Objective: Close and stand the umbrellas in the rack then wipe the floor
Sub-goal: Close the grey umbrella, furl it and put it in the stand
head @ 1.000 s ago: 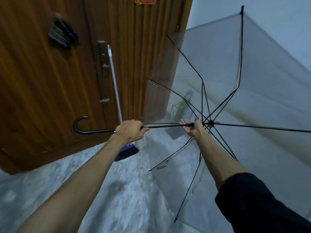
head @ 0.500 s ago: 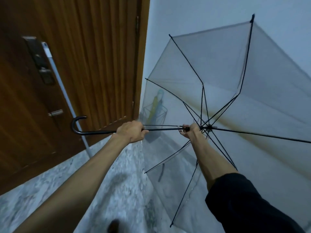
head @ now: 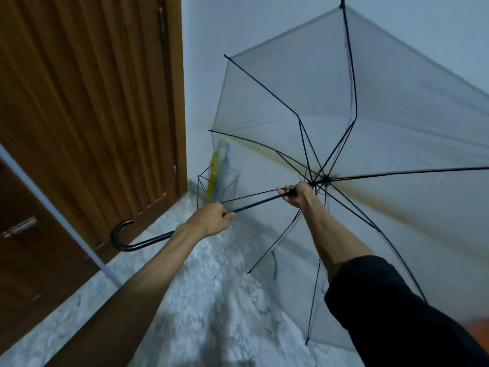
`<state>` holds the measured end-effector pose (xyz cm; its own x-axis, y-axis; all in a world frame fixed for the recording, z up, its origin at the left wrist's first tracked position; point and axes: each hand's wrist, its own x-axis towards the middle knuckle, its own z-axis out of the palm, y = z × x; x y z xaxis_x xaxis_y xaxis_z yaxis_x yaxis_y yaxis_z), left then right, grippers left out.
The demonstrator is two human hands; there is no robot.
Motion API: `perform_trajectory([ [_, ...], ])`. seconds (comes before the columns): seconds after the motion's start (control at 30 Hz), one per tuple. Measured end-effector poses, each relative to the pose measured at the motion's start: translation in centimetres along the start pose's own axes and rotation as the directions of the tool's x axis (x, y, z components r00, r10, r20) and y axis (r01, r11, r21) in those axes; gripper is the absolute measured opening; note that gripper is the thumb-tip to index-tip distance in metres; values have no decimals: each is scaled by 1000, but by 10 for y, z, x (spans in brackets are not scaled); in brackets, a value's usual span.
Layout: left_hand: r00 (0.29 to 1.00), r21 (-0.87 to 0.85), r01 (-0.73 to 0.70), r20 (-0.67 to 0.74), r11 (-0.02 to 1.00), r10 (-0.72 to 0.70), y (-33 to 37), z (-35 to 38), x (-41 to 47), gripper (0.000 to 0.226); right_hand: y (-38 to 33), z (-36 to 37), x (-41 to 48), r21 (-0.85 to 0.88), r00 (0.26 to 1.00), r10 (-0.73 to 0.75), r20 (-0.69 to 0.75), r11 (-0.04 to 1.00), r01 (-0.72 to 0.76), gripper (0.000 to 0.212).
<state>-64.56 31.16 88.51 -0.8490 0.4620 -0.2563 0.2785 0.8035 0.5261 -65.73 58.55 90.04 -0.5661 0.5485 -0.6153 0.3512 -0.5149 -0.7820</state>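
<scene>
A wooden door fills the left. The clear umbrella, spread open, is held sideways over the floor, near the wire rack in the corner. The left hand curls its fingers round the shaft; the right hand clamps it near the hub.

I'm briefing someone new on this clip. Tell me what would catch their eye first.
A clear umbrella, wide open, fills the right half; the left hand grips its black shaft and the right hand holds it near the rib hub. Behind, in the corner by the wooden door, a wire rack holds a folded yellow umbrella.
</scene>
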Motion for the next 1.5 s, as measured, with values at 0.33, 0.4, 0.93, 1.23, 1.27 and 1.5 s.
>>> perform_trajectory([
  [0.33,986,-227,153,98,962,-134,-20,-5,36,39,-3,61,42,-38,995,21,97,999,-18,29],
  [0.4,981,-239,182,106,954,-161,-18,1,45,42,-1,68,59,-98,993,31,117,995,-19,28],
  [0.93,858,-334,508,121,794,-499,80,111,135,44,1,34,225,-272,930,280,240,939,-212,35],
  [1.23,823,-354,551,79,755,-563,130,136,178,39,18,35,205,-276,794,342,502,934,-228,41],
  [1.27,821,-353,553,77,755,-565,133,138,182,39,20,33,207,-262,794,357,492,930,-256,40],
  [1.5,844,-349,527,108,775,-525,156,142,219,34,12,8,205,-212,794,399,459,917,-338,41],
])
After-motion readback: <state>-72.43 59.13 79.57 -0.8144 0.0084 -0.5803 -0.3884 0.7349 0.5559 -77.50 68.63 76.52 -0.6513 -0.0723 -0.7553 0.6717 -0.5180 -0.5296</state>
